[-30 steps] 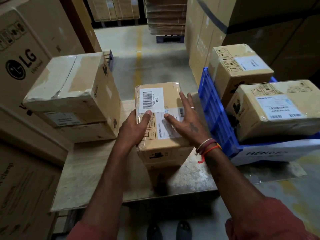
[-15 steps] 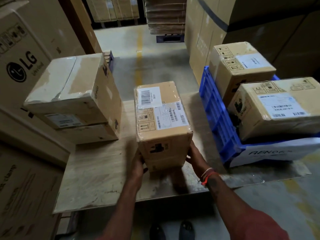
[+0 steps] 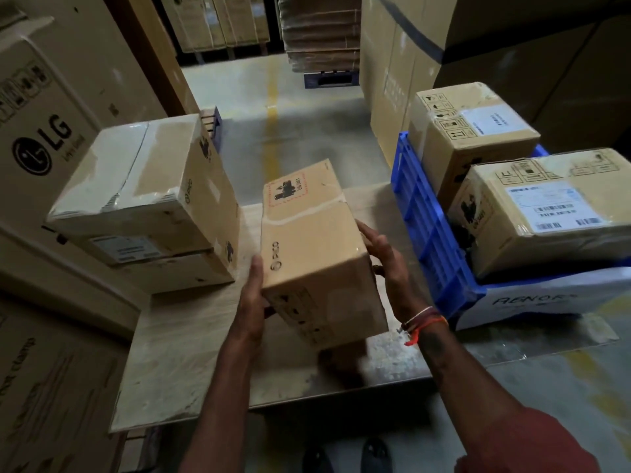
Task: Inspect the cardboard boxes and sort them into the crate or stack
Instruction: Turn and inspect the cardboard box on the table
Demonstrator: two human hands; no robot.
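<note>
Lifted and rolled since the earlier frames, the cardboard box [image 3: 316, 254] now shows a plain taped side with a red-bordered hazard mark at its far end, where its white barcode labels faced up before. It hangs tilted above the table [image 3: 191, 339], clear of the surface, clamped between both hands: the left hand [image 3: 254, 298] presses flat against its left side, thumb along the near edge, and the right hand [image 3: 384, 254] grips the right edge with fingers spread over the corner. Red and white threads circle the right wrist. To the left, two taped boxes form the stack [image 3: 146, 199] on the table. To the right, the blue crate [image 3: 430, 240] holds two labelled boxes, well apart from the held one.
</note>
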